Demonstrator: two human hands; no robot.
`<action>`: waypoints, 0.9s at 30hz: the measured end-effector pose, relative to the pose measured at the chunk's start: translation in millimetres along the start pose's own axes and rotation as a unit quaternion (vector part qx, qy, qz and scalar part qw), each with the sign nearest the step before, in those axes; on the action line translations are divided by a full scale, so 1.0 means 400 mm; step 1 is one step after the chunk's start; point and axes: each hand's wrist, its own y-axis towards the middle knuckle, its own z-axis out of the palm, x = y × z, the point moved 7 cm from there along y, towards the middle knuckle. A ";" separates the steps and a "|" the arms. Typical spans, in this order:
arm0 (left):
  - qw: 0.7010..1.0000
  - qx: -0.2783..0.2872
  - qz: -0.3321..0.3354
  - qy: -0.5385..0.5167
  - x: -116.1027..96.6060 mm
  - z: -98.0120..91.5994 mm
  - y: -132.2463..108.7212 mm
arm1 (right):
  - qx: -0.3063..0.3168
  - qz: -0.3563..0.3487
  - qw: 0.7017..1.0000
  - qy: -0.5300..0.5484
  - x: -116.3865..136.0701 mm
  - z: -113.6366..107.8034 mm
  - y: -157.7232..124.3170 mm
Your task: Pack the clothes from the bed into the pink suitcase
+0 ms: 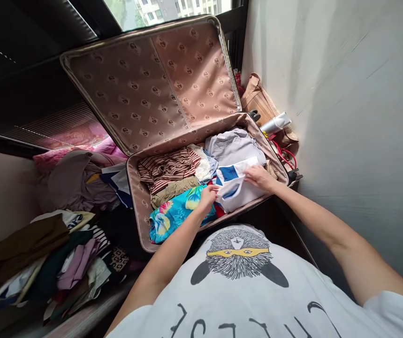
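Head view. Open suitcase [136, 197], lid [152, 89] propped at the far side. Left hand [209, 195] and right hand [259, 177] each pinch an edge of a folded white-and-blue garment [234, 185] lying at the case's near right. The case looks largely filled: striped top [166, 169], floral garment [173, 213]. A loose clothes pile [46, 263] sits outside, near left.

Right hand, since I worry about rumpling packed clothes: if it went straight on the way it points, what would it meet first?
The right hand touches the white and blue garment; pushed on, it would likely reach the cream cloth beside the striped shirt, though depth is unclear.
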 end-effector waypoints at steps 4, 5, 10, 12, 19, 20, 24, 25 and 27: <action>0.994 -0.112 -0.006 0.010 0.007 -0.073 -0.035 | -0.048 0.160 0.986 -0.012 -0.080 -0.023 0.019; 0.991 -0.129 0.032 0.028 -0.007 -0.081 -0.051 | -0.038 0.195 0.980 0.009 -0.106 -0.015 0.000; 0.937 -0.003 0.294 0.190 -0.089 0.018 -0.145 | 0.105 0.330 0.931 0.116 -0.206 0.066 -0.110; 0.919 0.066 0.316 0.226 -0.088 0.069 -0.154 | 0.119 0.326 0.929 0.132 -0.207 0.079 -0.115; 0.905 0.128 0.323 0.244 -0.091 0.126 -0.104 | 0.134 0.301 0.927 0.180 -0.164 0.103 -0.084; 0.905 0.132 0.323 0.244 -0.093 0.128 -0.099 | 0.134 0.297 0.928 0.182 -0.159 0.102 -0.084; 0.906 0.144 0.316 0.243 -0.096 0.138 -0.087 | 0.127 0.280 0.938 0.160 -0.159 0.084 -0.085; 0.906 0.148 0.317 0.238 -0.098 0.143 -0.087 | 0.124 0.280 0.941 0.146 -0.165 0.076 -0.088; 0.906 0.166 0.324 0.218 -0.108 0.157 -0.093 | 0.117 0.289 0.943 0.114 -0.185 0.057 -0.096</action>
